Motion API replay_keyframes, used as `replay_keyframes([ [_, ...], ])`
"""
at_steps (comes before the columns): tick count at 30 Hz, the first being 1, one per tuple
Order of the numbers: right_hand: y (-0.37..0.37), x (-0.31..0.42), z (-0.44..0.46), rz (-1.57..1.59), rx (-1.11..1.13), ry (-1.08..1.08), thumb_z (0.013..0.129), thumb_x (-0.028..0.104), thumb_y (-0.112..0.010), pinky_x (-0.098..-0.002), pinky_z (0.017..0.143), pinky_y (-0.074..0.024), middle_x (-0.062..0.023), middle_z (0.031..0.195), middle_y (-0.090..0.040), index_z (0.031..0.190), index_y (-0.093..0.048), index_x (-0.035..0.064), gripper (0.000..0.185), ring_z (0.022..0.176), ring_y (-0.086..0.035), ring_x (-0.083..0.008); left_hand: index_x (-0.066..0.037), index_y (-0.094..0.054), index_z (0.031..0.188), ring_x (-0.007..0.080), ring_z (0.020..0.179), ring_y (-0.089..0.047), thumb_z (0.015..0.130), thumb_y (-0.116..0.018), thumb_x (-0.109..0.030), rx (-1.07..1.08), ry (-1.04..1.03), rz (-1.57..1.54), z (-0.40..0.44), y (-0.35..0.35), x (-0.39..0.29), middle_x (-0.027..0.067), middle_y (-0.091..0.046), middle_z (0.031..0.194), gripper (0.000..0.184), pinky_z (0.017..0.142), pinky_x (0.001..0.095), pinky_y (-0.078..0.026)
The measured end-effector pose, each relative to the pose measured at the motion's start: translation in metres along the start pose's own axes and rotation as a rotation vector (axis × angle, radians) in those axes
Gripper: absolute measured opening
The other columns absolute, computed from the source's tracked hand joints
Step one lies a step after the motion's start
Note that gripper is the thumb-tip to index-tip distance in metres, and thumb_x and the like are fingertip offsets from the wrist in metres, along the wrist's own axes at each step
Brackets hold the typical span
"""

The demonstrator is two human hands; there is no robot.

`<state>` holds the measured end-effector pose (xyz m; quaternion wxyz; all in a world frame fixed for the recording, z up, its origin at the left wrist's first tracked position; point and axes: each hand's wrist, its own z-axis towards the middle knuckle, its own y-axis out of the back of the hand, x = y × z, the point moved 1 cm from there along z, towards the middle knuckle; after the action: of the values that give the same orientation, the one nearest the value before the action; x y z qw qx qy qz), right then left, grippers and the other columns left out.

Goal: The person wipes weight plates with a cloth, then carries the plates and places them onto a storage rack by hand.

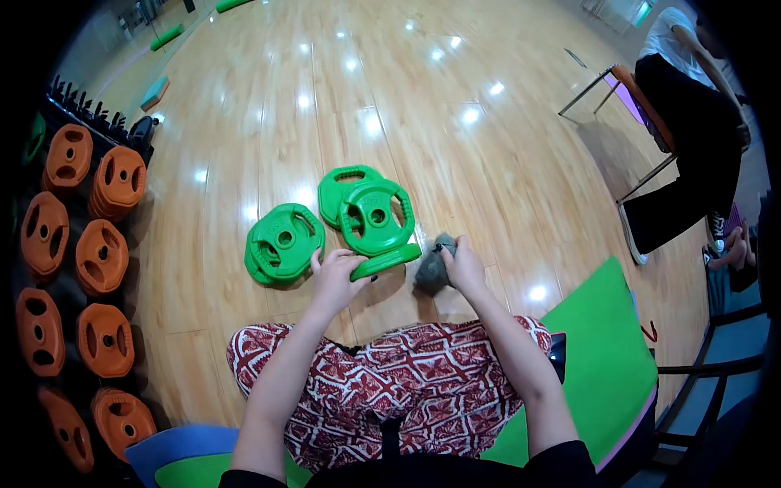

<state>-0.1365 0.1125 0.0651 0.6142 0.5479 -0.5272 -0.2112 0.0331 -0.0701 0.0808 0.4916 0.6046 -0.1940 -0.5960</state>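
My left hand (pixel 335 275) grips the near end of a green weight plate (pixel 387 261), which is tilted up on its edge so that its rim faces me. In my right hand (pixel 464 264) is a bunched dark grey cloth (pixel 434 270), just right of that plate and apart from it. Beyond the held plate, another green plate (pixel 377 215) lies partly over a further green one (pixel 332 195). To the left, a small stack of green plates (pixel 285 242) rests flat on the wooden floor.
A rack of orange weight plates (pixel 106 342) runs along the left side. Under me lies a green mat (pixel 598 350), with a phone (pixel 557 356) by my right knee. At upper right a person (pixel 691 122) sits on a chair (pixel 643 106). A foam block (pixel 154 93) lies farther off.
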Motion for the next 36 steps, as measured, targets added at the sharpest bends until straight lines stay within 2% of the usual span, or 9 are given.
replay_keyframes([
  [3, 0.02, 0.031, -0.025, 0.244, -0.116, 0.06, 0.08, 0.029, -0.051, -0.0408, 0.066, -0.0439, -0.0226, 0.083, -0.058, 0.099, -0.044, 0.0038, 0.033, 0.076, -0.057, -0.0383, -0.012, -0.062, 0.095, 0.0183, 0.101, -0.048, 0.062, -0.07, -0.027, -0.012, -0.019, -0.004, 0.002, -0.006, 0.008, 0.0041, -0.061, 0.089, 0.038, 0.095, 0.047, -0.019],
  [5, 0.034, 0.056, -0.037, 0.338, -0.257, 0.388, 0.08, 0.024, -0.051, -0.0422, 0.074, -0.0388, -0.0192, 0.091, -0.057, 0.102, -0.045, 0.0054, 0.029, 0.082, -0.055, -0.0338, -0.013, -0.063, 0.093, 0.0181, 0.102, -0.048, 0.061, -0.071, -0.027, -0.009, -0.049, -0.057, 0.009, -0.011, 0.003, 0.0037, -0.061, 0.087, 0.036, 0.095, 0.0472, -0.019],
  [9, 0.018, 0.065, -0.04, 0.05, -0.137, 0.676, 0.075, 0.024, -0.058, -0.0384, 0.073, -0.0352, -0.0163, 0.086, -0.055, 0.103, -0.048, 0.0078, 0.034, 0.079, -0.053, -0.0309, -0.012, -0.064, 0.087, 0.0217, 0.099, -0.047, 0.057, -0.07, -0.027, -0.019, -0.149, -0.06, 0.02, -0.023, -0.015, 0.0035, -0.062, 0.083, 0.034, 0.094, 0.0474, -0.022],
  [18, 0.005, 0.032, -0.005, -0.024, -0.33, 0.467, 0.078, 0.026, -0.055, -0.0378, 0.067, -0.0341, -0.0097, 0.078, -0.056, 0.101, -0.05, 0.012, 0.027, 0.07, -0.055, -0.026, -0.012, -0.065, 0.086, 0.0192, 0.097, -0.049, 0.058, -0.07, -0.031, -0.046, -0.144, -0.123, 0.032, -0.033, -0.03, 0.0042, -0.063, 0.083, 0.034, 0.093, 0.0473, -0.022],
  [23, -0.011, 0.001, 0.011, 0.039, -0.232, 0.102, 0.08, 0.025, -0.053, -0.0431, 0.065, -0.0379, -0.0134, 0.078, -0.062, 0.101, -0.047, 0.008, 0.028, 0.07, -0.059, -0.0302, -0.013, -0.066, 0.085, 0.0184, 0.096, -0.049, 0.061, -0.068, -0.031, 0.005, -0.109, -0.121, 0.027, -0.024, -0.021, 0.0006, -0.063, 0.087, 0.031, 0.094, 0.0466, -0.021],
  [25, 0.0, 0.029, 0.002, 0.108, -0.28, 0.134, 0.078, 0.024, -0.055, -0.0404, 0.067, -0.0361, -0.0112, 0.078, -0.061, 0.097, -0.049, 0.0056, 0.027, 0.069, -0.058, -0.0277, -0.013, -0.066, 0.086, 0.0186, 0.096, -0.049, 0.061, -0.068, -0.031, -0.002, -0.089, -0.139, 0.029, -0.024, -0.014, 0.001, -0.063, 0.087, 0.031, 0.094, 0.0464, -0.021],
  [29, 0.009, 0.07, -0.025, 0.148, -0.528, 0.635, 0.071, 0.024, -0.062, -0.0342, 0.066, -0.0313, -0.0046, 0.075, -0.057, 0.087, -0.054, 0.0076, 0.025, 0.068, -0.054, -0.0194, -0.012, -0.065, 0.087, 0.0196, 0.097, -0.048, 0.059, -0.068, -0.029, -0.013, -0.072, -0.145, 0.028, -0.022, -0.013, 0.003, -0.062, 0.087, 0.032, 0.094, 0.046, -0.022],
  [31, 0.002, 0.079, -0.035, 0.06, -0.382, 0.693, 0.07, 0.025, -0.062, -0.0346, 0.067, -0.0305, -0.0059, 0.074, -0.057, 0.087, -0.054, 0.0075, 0.025, 0.07, -0.054, -0.0196, -0.012, -0.065, 0.086, 0.0205, 0.097, -0.048, 0.058, -0.068, -0.029, 0.018, -0.054, -0.135, 0.03, -0.026, -0.012, 0.0039, -0.062, 0.086, 0.033, 0.094, 0.0459, -0.022],
  [36, 0.001, 0.066, -0.017, 0.069, -0.563, 0.683, 0.072, 0.025, -0.059, -0.0324, 0.06, -0.0308, -0.0024, 0.059, -0.053, 0.078, -0.056, 0.01, 0.016, 0.053, -0.051, -0.0183, -0.01, -0.065, 0.08, 0.0242, 0.098, -0.048, 0.056, -0.068, -0.029, 0.068, -0.08, -0.085, 0.031, -0.024, -0.022, 0.0075, -0.06, 0.088, 0.031, 0.094, 0.0455, -0.024],
])
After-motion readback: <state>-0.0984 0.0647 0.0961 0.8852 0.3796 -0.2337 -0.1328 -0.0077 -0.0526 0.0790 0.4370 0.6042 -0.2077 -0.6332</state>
